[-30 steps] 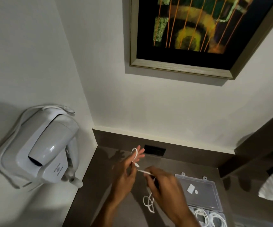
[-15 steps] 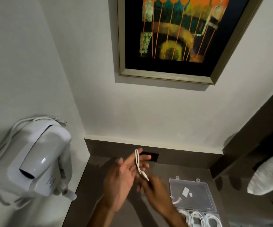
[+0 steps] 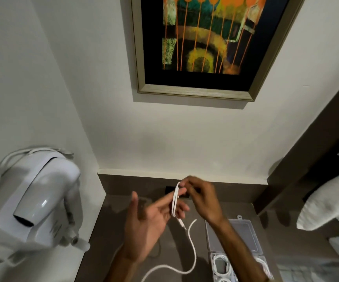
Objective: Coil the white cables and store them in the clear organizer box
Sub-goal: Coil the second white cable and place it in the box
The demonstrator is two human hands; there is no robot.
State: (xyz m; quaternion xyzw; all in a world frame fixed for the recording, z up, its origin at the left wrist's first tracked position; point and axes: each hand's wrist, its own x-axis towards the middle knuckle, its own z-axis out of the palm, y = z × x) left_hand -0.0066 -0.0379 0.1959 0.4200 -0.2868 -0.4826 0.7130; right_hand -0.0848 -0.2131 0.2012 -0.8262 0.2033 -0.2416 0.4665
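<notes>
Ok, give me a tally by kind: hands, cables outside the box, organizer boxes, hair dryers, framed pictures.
Hands: 2 (left hand, right hand)
White cable outside the box: 1
Clear organizer box: 1
Hair dryer: 1
Framed picture: 1
Total: 6

hotel room, wall-mounted hair dryer (image 3: 42, 200), framed painting (image 3: 203, 43), pillows (image 3: 327, 202)

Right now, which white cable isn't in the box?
The cable looped around fingers of the left hand, tail trailing across the counter; the others lie coiled inside the clear organizer box.
</notes>
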